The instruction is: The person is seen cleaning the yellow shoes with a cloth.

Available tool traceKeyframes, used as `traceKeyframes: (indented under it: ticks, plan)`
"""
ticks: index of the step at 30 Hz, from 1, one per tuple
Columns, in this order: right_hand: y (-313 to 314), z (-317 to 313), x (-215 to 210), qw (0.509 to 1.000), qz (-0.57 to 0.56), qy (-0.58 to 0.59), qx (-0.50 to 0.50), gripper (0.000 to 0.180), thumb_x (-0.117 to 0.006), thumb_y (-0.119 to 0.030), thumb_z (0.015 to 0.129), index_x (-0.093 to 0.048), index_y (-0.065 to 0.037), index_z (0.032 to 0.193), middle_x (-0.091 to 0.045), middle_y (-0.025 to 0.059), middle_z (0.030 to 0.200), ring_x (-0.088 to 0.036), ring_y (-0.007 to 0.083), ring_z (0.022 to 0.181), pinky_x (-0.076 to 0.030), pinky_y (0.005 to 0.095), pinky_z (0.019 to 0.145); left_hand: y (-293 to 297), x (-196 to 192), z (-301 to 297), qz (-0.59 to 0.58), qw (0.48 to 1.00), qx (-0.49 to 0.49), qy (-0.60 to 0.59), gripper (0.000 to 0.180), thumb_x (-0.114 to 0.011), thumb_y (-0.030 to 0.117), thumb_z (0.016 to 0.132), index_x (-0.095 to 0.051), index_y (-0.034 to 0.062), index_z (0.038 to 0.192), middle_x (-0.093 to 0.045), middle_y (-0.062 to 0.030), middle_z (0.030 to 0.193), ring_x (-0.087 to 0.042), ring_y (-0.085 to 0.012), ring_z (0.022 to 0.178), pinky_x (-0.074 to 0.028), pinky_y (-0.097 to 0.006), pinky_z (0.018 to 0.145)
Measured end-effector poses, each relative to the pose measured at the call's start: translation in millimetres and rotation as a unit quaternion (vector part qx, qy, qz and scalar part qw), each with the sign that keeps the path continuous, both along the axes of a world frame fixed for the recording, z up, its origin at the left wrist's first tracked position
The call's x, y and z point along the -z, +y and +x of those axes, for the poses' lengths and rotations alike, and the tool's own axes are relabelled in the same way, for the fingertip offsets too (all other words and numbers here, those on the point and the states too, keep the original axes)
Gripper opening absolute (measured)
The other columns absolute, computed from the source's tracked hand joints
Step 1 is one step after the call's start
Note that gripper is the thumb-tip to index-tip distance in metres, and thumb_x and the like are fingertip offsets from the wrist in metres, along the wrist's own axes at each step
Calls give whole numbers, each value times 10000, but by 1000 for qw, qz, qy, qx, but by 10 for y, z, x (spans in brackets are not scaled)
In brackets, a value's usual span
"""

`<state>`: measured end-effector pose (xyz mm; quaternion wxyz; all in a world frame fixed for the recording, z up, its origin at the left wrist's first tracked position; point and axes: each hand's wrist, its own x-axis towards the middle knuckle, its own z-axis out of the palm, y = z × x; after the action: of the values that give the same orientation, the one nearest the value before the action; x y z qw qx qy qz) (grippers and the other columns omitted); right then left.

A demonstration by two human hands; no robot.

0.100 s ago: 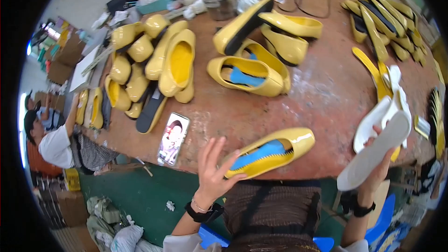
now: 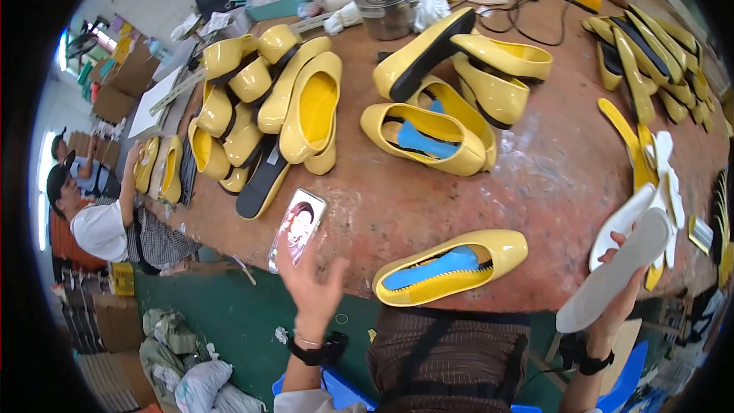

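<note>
- Two hands are in view: the left hand [image 2: 310,279] is spread, its fingers fanned out and holding nothing, raised at the near edge of the table [image 2: 550,183], just beside a phone [image 2: 297,228] lying flat there.
- The right hand [image 2: 621,291] is closed around a pale insole [image 2: 615,271], lifted off the right end of the table, with more white insoles [image 2: 657,176] stacked just behind it.
- One yellow shoe [image 2: 451,266] lies nearest the person, between both hands, a blue insert showing inside it and no pale insole in it.
- Another yellow shoe with a blue insert [image 2: 426,136] sits farther back; beside it, a pile of yellow shoes [image 2: 267,107] fills the left of the table.
- Judging by this, the work looks early to midway: an insole is in hand but not yet placed, and many shoes wait.
- Off to the left, another person [image 2: 99,218] works at the table's end.
</note>
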<state>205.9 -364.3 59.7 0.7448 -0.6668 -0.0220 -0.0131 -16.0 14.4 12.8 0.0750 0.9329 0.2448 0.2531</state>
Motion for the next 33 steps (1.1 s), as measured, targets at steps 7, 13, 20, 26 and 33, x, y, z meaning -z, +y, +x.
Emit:
traceKeyframes:
  ticks: [7,13,20,26,33]
  plan:
    - [350,103,266,997,15,52,-52,736,-331,-562,1035,-305,-17,1529,-589,96,1159,-521,116,844,-422,230,712,682,202,-35,-68,989,-126,46,912,-793,178,681,-359,-14,1460,-504,-237,1330,-471,-409,1205,-363,-482,1050]
    - [355,120,253,999,-5,33,-29,742,-317,-566,1034,-317,-7,1522,-606,95,1113,-523,119,840,-430,237,723,749,347,130,-46,988,-144,30,845,-769,211,712,-391,-8,1436,-547,-217,1260,-508,-386,1127,-385,-476,997]
    - [327,53,290,997,-19,72,-33,744,-344,-559,1021,-344,6,1505,-608,102,1090,-564,144,860,-461,255,713,834,294,71,-30,990,-107,88,827,-786,218,737,-393,-14,1428,-550,-218,1255,-516,-390,1106,-399,-474,978]
    - [446,-3,294,996,-36,42,-64,726,-355,-560,1023,-381,6,1478,-604,108,1084,-573,156,870,-472,260,707,890,228,-32,-92,990,-78,67,854,-816,234,739,-388,-14,1436,-552,-208,1278,-522,-385,1101,-419,-474,956]
    - [396,20,269,990,-115,-22,-79,732,-348,-567,1023,-380,16,1464,-575,118,1230,-515,153,961,-418,299,814,1048,171,-334,-134,988,-72,-39,839,-878,69,634,-484,-9,1371,-550,-139,1300,-560,-276,1181,-447,-397,1033]
